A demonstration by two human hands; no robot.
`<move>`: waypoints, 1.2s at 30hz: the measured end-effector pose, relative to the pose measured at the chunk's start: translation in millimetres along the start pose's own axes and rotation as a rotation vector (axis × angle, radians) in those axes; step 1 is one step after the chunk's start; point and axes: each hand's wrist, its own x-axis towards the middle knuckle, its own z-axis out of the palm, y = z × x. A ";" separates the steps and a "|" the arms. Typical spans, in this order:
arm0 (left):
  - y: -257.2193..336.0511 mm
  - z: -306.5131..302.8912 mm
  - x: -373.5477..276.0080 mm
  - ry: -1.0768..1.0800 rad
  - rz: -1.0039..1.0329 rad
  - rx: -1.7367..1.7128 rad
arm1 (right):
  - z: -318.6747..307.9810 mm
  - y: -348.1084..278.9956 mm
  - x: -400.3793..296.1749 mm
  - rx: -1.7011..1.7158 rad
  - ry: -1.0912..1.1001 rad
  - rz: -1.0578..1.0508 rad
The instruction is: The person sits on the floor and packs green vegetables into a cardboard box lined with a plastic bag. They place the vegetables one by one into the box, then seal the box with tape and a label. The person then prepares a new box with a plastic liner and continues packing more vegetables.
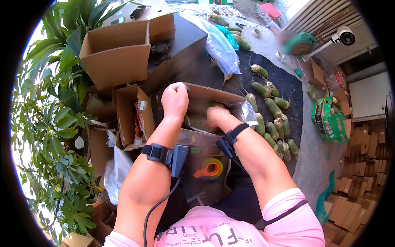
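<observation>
In front of me is an open cardboard box [216, 91]. My left hand [176, 100] is closed around the top of its far left corner. Into the box reaches my right hand [217, 115], its fingers bent and the fingertips hidden. Something greenish lies inside around the right hand, too shaded to make out. A clear plastic bag [247, 112] sticks out over the box's right side. Green radishes [273, 108] with pale ends lie in a group on black sheeting just right of the box.
An orange tape dispenser [202, 172] sits below the box. Open cartons [117, 58] stand at the left beside leafy plants [55, 123]. Farther off are a plastic bag [220, 46] and more radishes [242, 43]. A green printed carton [330, 122] and stacked cardboard [348, 207] are at the right.
</observation>
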 end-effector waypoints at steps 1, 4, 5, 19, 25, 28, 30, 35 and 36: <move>0.8 -2.9 -0.6 -0.005 0.037 0.074 | -1.3 2.1 -3.8 -0.029 0.015 -0.018; 3.7 -13.4 -0.1 -0.126 0.011 0.139 | -17.3 23.0 -44.5 0.271 0.566 -0.171; 2.3 -13.2 -0.3 -0.136 0.027 0.110 | -18.8 34.8 -55.6 0.373 0.758 -0.058; 18.5 -24.4 1.0 -0.250 -0.223 -0.387 | 7.8 97.4 -95.2 2.026 0.501 -0.267; 32.7 -23.7 -10.6 -0.309 -0.212 -0.409 | -39.2 41.4 -108.6 2.309 0.295 -0.550; 47.7 -21.1 -23.9 -0.435 -0.172 -0.369 | -40.8 14.1 -107.1 2.120 0.164 -0.638; 47.7 -24.3 -24.4 -0.529 -0.144 -0.354 | -39.6 0.6 -99.8 1.954 0.244 -0.650; 35.5 -26.2 -17.8 -0.671 -0.216 -0.478 | -41.9 -3.7 -66.4 1.239 0.371 -0.732; 28.4 -26.5 -14.3 -0.703 -0.253 -0.540 | -38.7 -12.0 -56.1 1.198 0.417 -0.726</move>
